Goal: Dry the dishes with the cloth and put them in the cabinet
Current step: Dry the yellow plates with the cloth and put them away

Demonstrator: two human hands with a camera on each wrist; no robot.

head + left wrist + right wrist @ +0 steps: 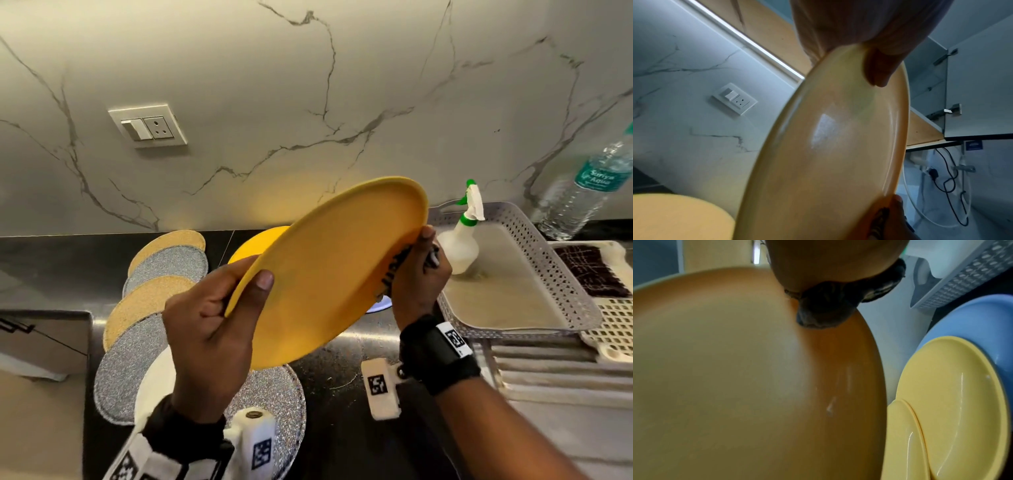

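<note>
I hold a yellow plate (329, 270) tilted above the dark counter, its underside toward me. My left hand (219, 315) grips its lower left rim, thumb on the near face and fingers behind. My right hand (419, 277) pinches a dark patterned cloth (397, 263) over the plate's right rim. In the left wrist view the plate's glossy face (828, 146) fills the middle, with the cloth (879, 217) at its lower edge. The right wrist view shows the cloth (824, 305) pressed on the plate (735, 378). Beside it stand two more yellow plates (953, 402) and a blue plate (982, 318).
Round silver and gold placemats (161, 274) overlap on the counter at left. A spray bottle (459, 246) stands in a grey perforated tray (548, 274) at right, a water bottle (589, 185) behind it. A wall socket (149, 125) sits on the marble backsplash. An open upper cabinet (931, 97) is overhead.
</note>
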